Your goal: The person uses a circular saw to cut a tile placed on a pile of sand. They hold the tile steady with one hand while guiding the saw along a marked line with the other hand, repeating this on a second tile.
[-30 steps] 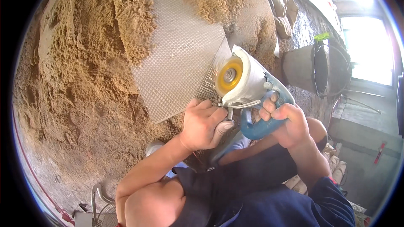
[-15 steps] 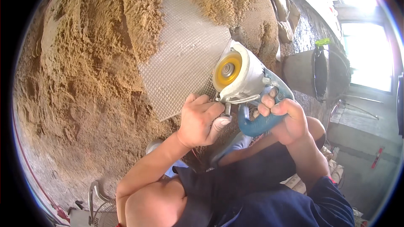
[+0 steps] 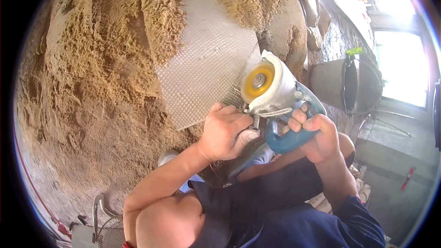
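Both of my hands are on a handheld tile cutter with a pale guard, a yellow disc-shaped part and a blue-green looped handle. Wrapped round that handle is my right hand, its fingers inside the loop. My left hand is closed on the small metal post at the cutter's near side, thumb stretched along it. A large grey tile with a grid-patterned surface facing up lies on the sand. The cutter stands at its right edge, and the blade's contact with the tile is hidden.
Heaped damp sand spreads left of and beyond the tile. A grey bucket lies to the right, near a bright window. At the lower left are a wire fan cage and a red cable.
The cutter and both hands have shifted slightly right and nearer to me along the tile's edge. The whole view has also moved a little. Both grips stay the same.
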